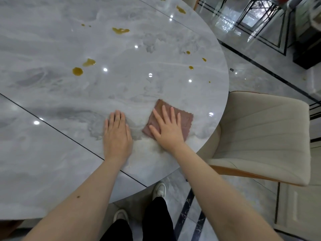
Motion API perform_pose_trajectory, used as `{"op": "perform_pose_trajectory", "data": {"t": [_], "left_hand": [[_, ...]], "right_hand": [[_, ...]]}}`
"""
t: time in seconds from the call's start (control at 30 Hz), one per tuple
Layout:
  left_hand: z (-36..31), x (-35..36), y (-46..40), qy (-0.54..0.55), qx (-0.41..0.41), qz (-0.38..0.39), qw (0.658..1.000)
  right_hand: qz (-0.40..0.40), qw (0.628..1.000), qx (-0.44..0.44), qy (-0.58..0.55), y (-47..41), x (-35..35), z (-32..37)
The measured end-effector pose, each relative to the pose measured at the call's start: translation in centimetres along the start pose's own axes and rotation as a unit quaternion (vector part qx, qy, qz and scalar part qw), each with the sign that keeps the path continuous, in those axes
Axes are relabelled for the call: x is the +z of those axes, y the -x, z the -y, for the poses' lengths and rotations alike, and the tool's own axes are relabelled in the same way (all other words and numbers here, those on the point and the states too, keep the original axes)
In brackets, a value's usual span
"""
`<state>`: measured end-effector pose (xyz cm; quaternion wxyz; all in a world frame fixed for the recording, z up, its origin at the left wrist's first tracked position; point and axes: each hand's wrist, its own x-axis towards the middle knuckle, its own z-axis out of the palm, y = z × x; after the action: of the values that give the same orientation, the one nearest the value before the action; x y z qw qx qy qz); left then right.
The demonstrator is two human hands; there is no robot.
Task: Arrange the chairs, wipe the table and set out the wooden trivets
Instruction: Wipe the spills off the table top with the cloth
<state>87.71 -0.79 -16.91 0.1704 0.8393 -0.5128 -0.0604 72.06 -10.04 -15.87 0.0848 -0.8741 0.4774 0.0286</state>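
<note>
Head view: the cloth [171, 119] is pressed flat under the spread right hand [167, 128] near the table [52, 40] edge; the left hand [117, 134] rests flat, holding nothing. Yellow spills [77, 71] remain unwiped. One chair [260, 136] is tucked in; no trivets are seen.

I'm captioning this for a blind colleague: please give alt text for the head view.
A person's right hand presses a brown cloth flat on a grey marble table, the left hand flat beside it. Yellow-brown spills dot the tabletop farther away; a beige chair stands at right.
</note>
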Motion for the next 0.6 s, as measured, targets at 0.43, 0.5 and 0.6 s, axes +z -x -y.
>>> {"op": "perform_pose_trajectory", "data": {"t": [0.43,0.5,0.6], "left_hand": [[-0.1,-0.2,0.1,0.046,-0.003,-0.012,0.999],[0.1,-0.2,0.0,0.077,0.001,-0.020,0.997],[0.6,-0.7,-0.2,0.218,-0.015,-0.016,0.976]], "right_hand": [[0.014,1.000,-0.007,0.004,2.6,-0.5,-2.7],[0.001,1.000,0.027,-0.005,1.4,0.2,0.3],[-0.015,0.999,-0.038,-0.014,3.3,1.2,4.8]]}}
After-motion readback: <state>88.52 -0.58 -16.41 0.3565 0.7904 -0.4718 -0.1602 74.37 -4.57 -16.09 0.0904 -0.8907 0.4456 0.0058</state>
